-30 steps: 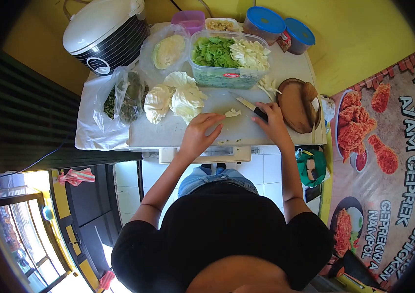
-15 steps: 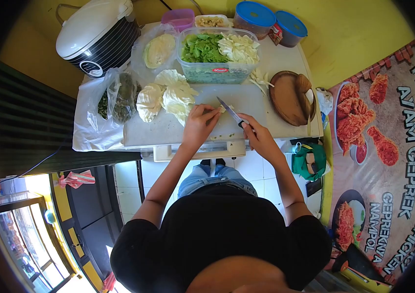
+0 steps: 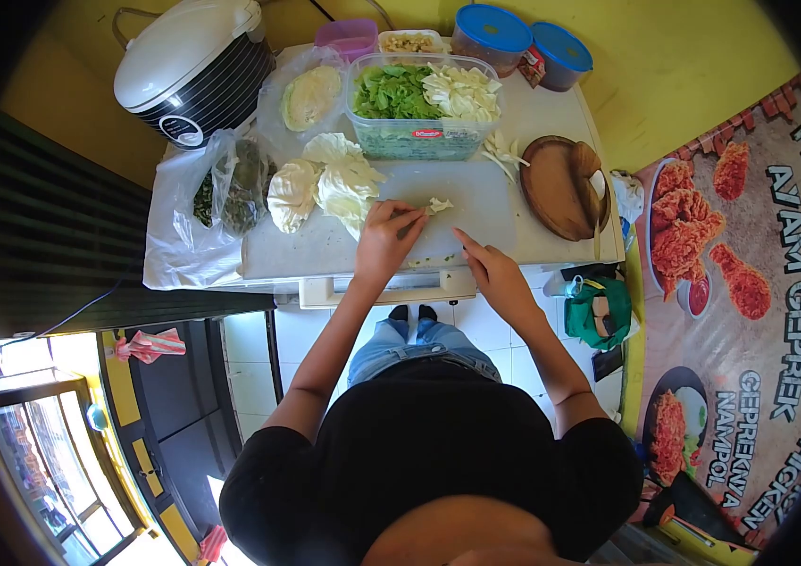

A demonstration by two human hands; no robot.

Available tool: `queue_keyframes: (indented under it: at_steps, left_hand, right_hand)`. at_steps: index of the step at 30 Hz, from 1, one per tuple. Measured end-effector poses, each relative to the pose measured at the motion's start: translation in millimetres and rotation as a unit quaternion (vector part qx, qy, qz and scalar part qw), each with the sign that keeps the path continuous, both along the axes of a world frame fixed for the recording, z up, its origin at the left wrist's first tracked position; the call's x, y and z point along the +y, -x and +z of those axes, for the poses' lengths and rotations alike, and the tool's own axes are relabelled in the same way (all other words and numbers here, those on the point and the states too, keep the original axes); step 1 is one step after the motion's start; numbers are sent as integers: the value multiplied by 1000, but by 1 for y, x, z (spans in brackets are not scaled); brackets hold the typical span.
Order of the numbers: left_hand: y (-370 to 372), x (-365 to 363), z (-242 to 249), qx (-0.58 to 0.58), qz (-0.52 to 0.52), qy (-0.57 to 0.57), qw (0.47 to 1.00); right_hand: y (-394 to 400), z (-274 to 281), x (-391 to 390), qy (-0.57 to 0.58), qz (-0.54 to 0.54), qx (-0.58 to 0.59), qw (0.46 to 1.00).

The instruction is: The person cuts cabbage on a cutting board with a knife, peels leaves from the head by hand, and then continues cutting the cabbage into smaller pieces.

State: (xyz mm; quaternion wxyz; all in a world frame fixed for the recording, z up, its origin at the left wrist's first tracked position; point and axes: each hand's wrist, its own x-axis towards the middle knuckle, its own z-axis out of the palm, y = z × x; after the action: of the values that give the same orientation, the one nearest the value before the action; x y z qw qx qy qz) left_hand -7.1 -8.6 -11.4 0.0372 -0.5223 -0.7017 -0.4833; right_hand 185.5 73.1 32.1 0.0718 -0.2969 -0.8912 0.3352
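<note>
My left hand (image 3: 386,243) is closed over the cutting board (image 3: 483,203), its fingertips pinching a small piece of cabbage (image 3: 438,205). To the right, my right hand (image 3: 498,278) is curled with its index finger stretched forward. The knife seen in it earlier is hidden or edge-on now; it lies nowhere else in view, so the hand appears to hold it still. Loose cabbage leaves (image 3: 344,184) rest left of the board, close to my left hand. Behind the board stands a clear tub (image 3: 391,141) of chopped greens and cut cabbage.
A wooden mortar (image 3: 551,193) with a pestle sits at the right. Cabbage shreds (image 3: 504,151) lie beside the tub. Plastic bags (image 3: 231,193) and a rice cooker (image 3: 195,71) occupy the left. Blue-lidded containers (image 3: 492,33) stand at the back.
My right hand has turned and lowered slightly, and the knife blade no longer shows. The cabbage piece is more exposed. My left hand has barely moved.
</note>
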Motion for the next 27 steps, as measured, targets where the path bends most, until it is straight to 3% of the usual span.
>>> queue_keyframes:
  at_steps: [5, 9, 12, 14, 20, 22, 24, 27]
  left_hand:
    - [-2, -1, 4, -11, 4, 6, 1000]
    - [-1, -1, 1, -10, 2, 7, 1000]
    - [-1, -2, 5, -16, 6, 14, 1000]
    - [-1, -2, 4, -16, 12, 8, 1000]
    - [-1, -2, 4, -8, 18, 12, 1000]
    - [-3, -2, 7, 6, 23, 8, 1000]
    - [-5, -4, 23, -99, 53, -26, 993]
    - [5, -15, 37, -168, 33, -28, 985]
  right_hand:
    - [4, -17, -7, -19, -9, 44, 999]
    - [13, -19, -9, -31, -13, 12, 999]
    - [15, -26, -3, 34, -19, 51, 998]
    - [9, -31, 8, 137, -17, 141, 980]
    - [-4, 2, 8, 257, -65, 72, 962]
    - [0, -4, 3, 245, -38, 106, 963]
    - [3, -7, 0, 234, -5, 143, 962]
    - [4, -6, 8, 206, -19, 105, 973]
